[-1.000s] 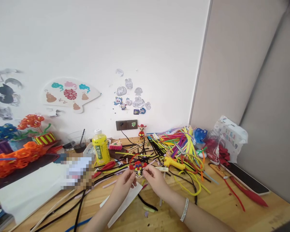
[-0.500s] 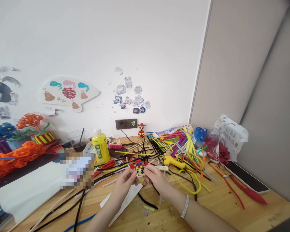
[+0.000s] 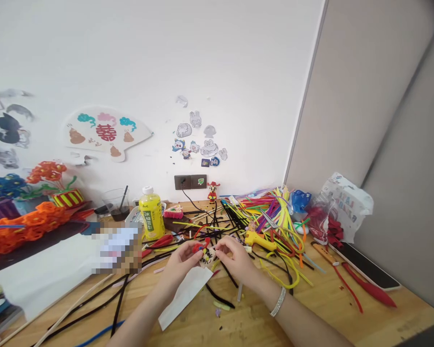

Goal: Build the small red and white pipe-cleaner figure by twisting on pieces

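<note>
Between my hands is a small fuzzy doll head (image 3: 207, 259) with a pale face, black marks and a red and blue hat. My left hand (image 3: 183, 261) pinches it on the hat side. The fingers of my right hand (image 3: 236, 258) close on its right edge and partly cover it. Just below lies a strip of white paper (image 3: 184, 295). A similar finished doll (image 3: 212, 193) in a red hat stands against the wall. To the right of my hands is a yellow glue gun (image 3: 259, 240).
Black pipe cleaners (image 3: 121, 303) cross the table's left side. A yellow drink bottle (image 3: 152, 217) stands behind my left hand. Coloured pipe cleaners (image 3: 275, 205) with scissors (image 3: 270, 220) on top pile up at the back right. A phone (image 3: 365, 265) and red-handled tool (image 3: 371, 285) lie far right.
The doll head has turned and tilted, so its hat now sits toward my left hand. Both hands have shifted their grip and cover more of it. The view has moved slightly.
</note>
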Demonstrator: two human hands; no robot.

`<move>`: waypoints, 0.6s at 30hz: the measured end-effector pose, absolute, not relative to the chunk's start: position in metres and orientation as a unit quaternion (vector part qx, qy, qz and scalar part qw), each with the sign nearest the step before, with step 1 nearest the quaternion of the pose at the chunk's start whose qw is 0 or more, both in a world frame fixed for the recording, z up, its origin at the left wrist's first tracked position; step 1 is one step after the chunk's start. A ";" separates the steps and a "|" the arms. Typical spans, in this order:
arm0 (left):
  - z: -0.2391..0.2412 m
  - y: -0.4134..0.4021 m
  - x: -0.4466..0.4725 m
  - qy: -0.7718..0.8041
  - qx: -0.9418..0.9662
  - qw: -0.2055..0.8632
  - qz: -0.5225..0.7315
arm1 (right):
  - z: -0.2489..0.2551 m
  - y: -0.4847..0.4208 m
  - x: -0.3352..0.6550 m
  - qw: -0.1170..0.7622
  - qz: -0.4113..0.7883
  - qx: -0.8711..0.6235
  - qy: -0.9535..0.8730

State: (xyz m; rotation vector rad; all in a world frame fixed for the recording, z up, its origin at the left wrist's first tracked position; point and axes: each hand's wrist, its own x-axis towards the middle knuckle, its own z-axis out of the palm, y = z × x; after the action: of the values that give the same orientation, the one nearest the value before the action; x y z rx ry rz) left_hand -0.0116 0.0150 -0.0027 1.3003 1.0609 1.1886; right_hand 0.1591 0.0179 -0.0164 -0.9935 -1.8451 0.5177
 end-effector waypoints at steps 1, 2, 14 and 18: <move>-0.003 0.015 -0.012 0.440 0.533 0.519 0.502 | -0.016 0.018 0.160 0.469 0.194 -0.403 -0.761; -0.004 0.016 -0.012 0.439 0.525 0.523 0.508 | -0.015 0.018 0.160 0.469 0.183 -0.402 -0.765; -0.008 0.026 -0.023 0.408 0.376 0.598 0.579 | -0.021 0.048 0.198 0.238 0.000 -0.656 -0.716; -0.002 0.024 -0.022 0.398 0.337 0.605 0.602 | -0.016 0.051 0.211 0.179 -0.024 -0.690 -0.701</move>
State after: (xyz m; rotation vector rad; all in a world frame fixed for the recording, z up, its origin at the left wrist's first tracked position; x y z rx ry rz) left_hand -0.0219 0.0236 -0.0023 0.7796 0.9216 1.3924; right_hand 0.2113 0.0510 -0.0164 -1.9514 -1.9817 -0.0678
